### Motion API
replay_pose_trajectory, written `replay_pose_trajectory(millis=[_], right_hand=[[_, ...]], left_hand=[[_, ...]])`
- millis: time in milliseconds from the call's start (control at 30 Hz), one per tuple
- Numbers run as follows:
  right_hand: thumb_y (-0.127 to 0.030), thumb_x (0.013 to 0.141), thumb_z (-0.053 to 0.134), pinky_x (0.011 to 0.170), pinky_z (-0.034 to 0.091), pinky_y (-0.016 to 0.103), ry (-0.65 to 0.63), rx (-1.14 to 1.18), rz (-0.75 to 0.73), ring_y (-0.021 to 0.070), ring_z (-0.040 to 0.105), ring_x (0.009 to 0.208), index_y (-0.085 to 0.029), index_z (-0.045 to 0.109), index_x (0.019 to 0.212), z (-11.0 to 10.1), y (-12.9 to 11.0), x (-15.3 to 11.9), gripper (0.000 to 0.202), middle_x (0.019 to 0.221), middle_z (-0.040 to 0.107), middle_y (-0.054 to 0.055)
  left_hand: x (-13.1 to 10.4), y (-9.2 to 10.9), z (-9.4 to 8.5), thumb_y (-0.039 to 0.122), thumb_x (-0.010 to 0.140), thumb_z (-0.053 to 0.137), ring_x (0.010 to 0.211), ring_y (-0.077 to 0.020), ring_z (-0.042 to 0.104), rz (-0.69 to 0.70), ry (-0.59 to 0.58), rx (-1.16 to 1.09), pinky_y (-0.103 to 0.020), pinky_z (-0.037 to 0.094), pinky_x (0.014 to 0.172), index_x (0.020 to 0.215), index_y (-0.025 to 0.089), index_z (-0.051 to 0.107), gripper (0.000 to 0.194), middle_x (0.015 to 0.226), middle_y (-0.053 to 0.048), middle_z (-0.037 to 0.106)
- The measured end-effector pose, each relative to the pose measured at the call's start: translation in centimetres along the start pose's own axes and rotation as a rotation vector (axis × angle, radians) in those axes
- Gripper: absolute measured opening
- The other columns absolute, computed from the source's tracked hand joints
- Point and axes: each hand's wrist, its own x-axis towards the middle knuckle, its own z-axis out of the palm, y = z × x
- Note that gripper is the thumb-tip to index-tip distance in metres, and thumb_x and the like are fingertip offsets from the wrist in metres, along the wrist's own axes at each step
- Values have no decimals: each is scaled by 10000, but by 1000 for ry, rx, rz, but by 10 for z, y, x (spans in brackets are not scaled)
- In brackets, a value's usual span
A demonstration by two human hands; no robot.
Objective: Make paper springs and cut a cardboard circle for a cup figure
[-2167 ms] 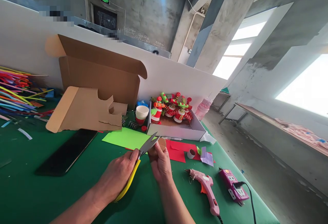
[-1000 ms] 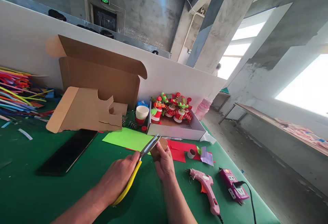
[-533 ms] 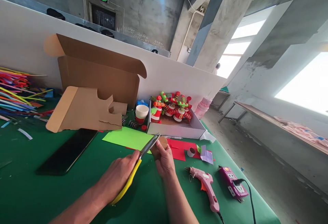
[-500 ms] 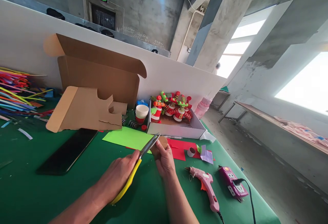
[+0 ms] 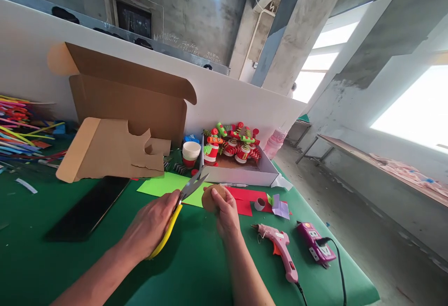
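Yellow-handled scissors (image 5: pixel 171 226) are gripped in my left hand (image 5: pixel 153 222), their metal blades parted and angled up to the right. My right hand (image 5: pixel 227 210) pinches a round brown cardboard disc (image 5: pixel 209 198) between thumb and fingers. The disc is just right of the blades and apart from them. Beneath and behind the hands lie a bright green paper sheet (image 5: pixel 157 185) and red paper (image 5: pixel 245 199). A small paper ring (image 5: pixel 259 204) and a folded purple paper piece (image 5: pixel 281 207) rest on the right.
A pink glue gun (image 5: pixel 282 247) and a purple power strip (image 5: pixel 316 243) lie at right. A black tablet-like slab (image 5: pixel 87 208), cut cardboard (image 5: pixel 108 152) and pipe cleaners (image 5: pixel 21 131) are left. Paper cups (image 5: pixel 191 152) stand beside a white box (image 5: pixel 241 175) of red-green figures.
The scissors have moved left and away from the cardboard disc, their blades now further apart. My right hand has turned the disc so more of its face shows.
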Motion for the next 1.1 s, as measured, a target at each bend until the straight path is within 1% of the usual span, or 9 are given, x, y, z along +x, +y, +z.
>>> replay_pose_trajectory(millis=[67, 133, 200, 300, 433, 567, 867, 967, 1100], right_hand=[[-418, 486, 918, 559, 492, 199, -3, -32, -9, 129, 637, 640, -140, 732, 803, -1, 0, -1, 461, 751, 750, 46], [-406, 489, 917, 563, 493, 201, -2, -50, -21, 127, 634, 625, -144, 733, 807, -2, -1, -1, 451, 729, 738, 29], [-411, 500, 911, 567, 492, 211, -26, -66, -16, 128, 628, 611, -144, 735, 813, -3, -1, -1, 447, 718, 728, 22], [-460, 512, 901, 551, 473, 221, -72, -109, -2, 124, 594, 580, -144, 741, 807, -5, -1, 0, 462, 673, 698, 10], [-519, 526, 885, 550, 455, 224, -125, -181, 3, 120, 561, 586, -155, 752, 778, -8, -1, 0, 463, 651, 671, 1], [-538, 517, 885, 575, 465, 237, -152, -213, 7, 126, 558, 599, -165, 754, 773, -10, 0, 1, 471, 642, 660, 0], [-547, 567, 865, 589, 463, 240, -201, -249, -4, 127, 549, 619, -177, 738, 783, -15, 7, 6, 447, 671, 641, 0], [-541, 563, 870, 608, 467, 241, -201, -243, -2, 129, 553, 644, -178, 740, 797, -16, 7, 6, 451, 691, 645, 1], [-525, 575, 870, 621, 461, 237, -220, -251, -4, 118, 539, 643, -178, 743, 808, -16, 5, 7, 436, 708, 642, -1]], left_hand=[[-1, 0, 1, 204, 945, 262, 830, -212, 673, 22, -35, 30, -309, 545, 727, 1284, 210, 447, 386, 962, -80, 669], [-2, 0, 2, 176, 938, 252, 799, -211, 667, 45, -75, 75, -308, 547, 699, 1268, 198, 464, 392, 945, -89, 667], [-2, 0, 4, 147, 924, 252, 775, -211, 658, 68, -97, 125, -311, 549, 672, 1259, 184, 469, 400, 941, -102, 663], [-1, 1, 6, 113, 910, 253, 758, -208, 653, 99, -111, 191, -317, 550, 652, 1245, 179, 469, 405, 942, -102, 652], [0, 2, 5, 58, 885, 255, 736, -202, 654, 118, -142, 237, -318, 547, 632, 1228, 177, 467, 420, 950, -99, 647], [0, 3, 3, 31, 879, 252, 730, -204, 662, 112, -164, 224, -321, 546, 627, 1225, 174, 461, 429, 959, -99, 649], [1, 9, 0, 16, 871, 287, 720, -200, 673, 89, -203, 219, -306, 532, 623, 1211, 177, 443, 407, 953, -84, 652], [2, 12, -3, 32, 884, 283, 705, -192, 668, 85, -226, 194, -293, 526, 614, 1148, 176, 465, 352, 918, -80, 654], [2, 15, -7, 33, 887, 274, 681, -181, 662, 85, -250, 183, -276, 509, 597, 1156, 177, 464, 360, 881, -71, 656]])
